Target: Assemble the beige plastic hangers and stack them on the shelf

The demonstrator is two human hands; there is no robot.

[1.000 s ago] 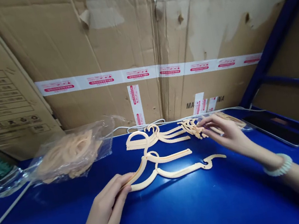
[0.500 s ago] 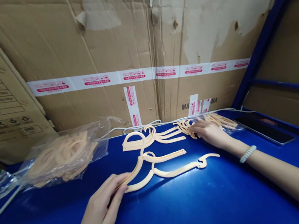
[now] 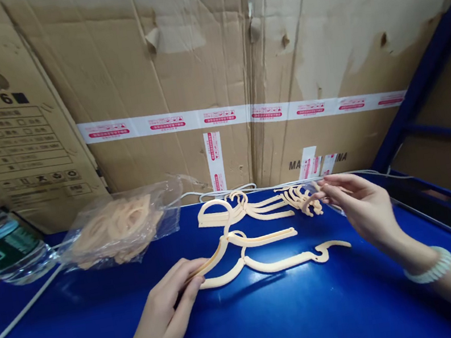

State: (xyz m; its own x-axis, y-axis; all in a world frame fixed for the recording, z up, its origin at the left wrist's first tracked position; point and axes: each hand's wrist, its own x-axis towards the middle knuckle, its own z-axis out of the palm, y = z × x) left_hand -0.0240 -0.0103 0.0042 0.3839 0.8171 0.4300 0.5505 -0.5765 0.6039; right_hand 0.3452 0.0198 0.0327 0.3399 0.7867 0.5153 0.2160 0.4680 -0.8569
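Observation:
Cream plastic folding hanger parts lie on the blue table. My left hand [image 3: 168, 302] is closed around the left ends of two jointed hanger pieces [image 3: 221, 275], whose other arms stretch to the right. The nearer one ends in a curved hook [image 3: 322, 252]; the other has a bare tip. Raised at the right, my right hand [image 3: 361, 207] pinches a small beige hook piece [image 3: 311, 199], partly blurred. Just behind and left of its fingertips lies a heap of small hooks [image 3: 297, 196]. More hanger arms [image 3: 264, 206] are spread behind the held ones.
A clear plastic bag [image 3: 123, 229] of beige parts lies at the left, beside a water bottle [image 3: 4, 243] and a white cable [image 3: 24, 309]. A dark phone-like slab [image 3: 438, 211] lies at right. Cardboard [image 3: 159, 82] walls the back; a blue frame [image 3: 423, 55] stands right.
My right hand has lifted off the heap of hooks toward me and right, with a small hook piece in its fingers. My left hand keeps its hold. The view has shifted left.

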